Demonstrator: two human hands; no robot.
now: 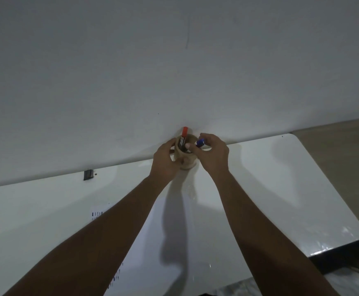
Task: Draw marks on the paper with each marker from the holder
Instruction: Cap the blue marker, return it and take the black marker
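— White table (281,189), holder (185,160) by the wall; our left hand (163,161) cups it.

— Our right hand (211,154) pinches the blue marker (200,143), upright at the rim; paper (150,242) lies nearer us.

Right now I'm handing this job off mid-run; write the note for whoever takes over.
Left hand: wrapped around the holder, steadying it at the table's far edge by the wall.
Right hand: fingers at the holder's rim, closed on the blue-capped marker; going in or coming out, unclear.
Red-capped marker: upright in the holder.
Paper: near the person, under the arms, already carrying short dark marks along its left edge.
Left: which markers remain unused can't be told from here.
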